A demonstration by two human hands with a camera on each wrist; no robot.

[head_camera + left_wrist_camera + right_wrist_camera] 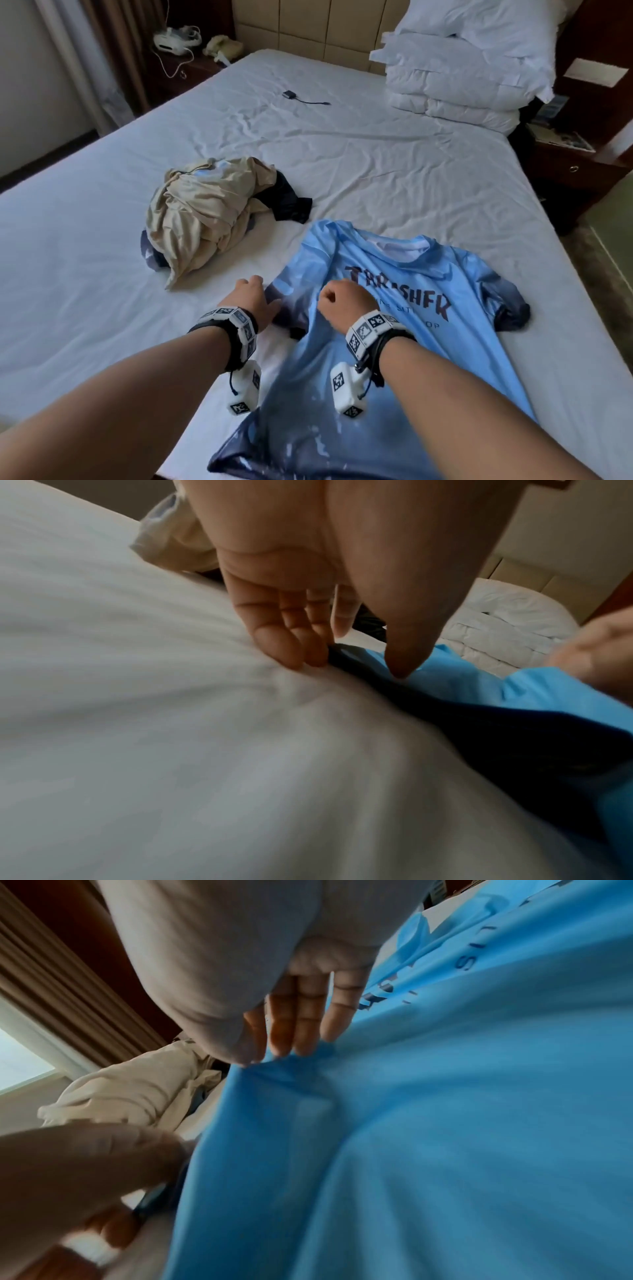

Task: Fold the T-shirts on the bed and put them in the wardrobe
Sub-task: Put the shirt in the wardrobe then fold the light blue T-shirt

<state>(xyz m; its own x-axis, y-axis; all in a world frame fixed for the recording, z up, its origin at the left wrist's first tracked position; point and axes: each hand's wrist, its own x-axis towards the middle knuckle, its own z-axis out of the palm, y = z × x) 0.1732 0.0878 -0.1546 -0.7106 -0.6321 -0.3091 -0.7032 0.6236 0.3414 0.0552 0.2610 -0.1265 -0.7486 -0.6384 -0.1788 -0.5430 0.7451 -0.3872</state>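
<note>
A light-blue T-shirt with dark lettering and dark sleeve ends lies front-up on the white bed, collar away from me. My right hand pinches a fold of its chest fabric between thumb and fingers. My left hand is at the shirt's left sleeve: its fingers lie fairly straight against the sheet at the dark sleeve edge, and the thumb rests on the fabric. A crumpled pile with a beige garment and a dark one sits beyond my left hand.
Folded white bedding and pillows are stacked at the head of the bed on the right. A small black device with a cable lies mid-bed. Nightstands stand at the far left and the right. The bed's right edge is close to the shirt.
</note>
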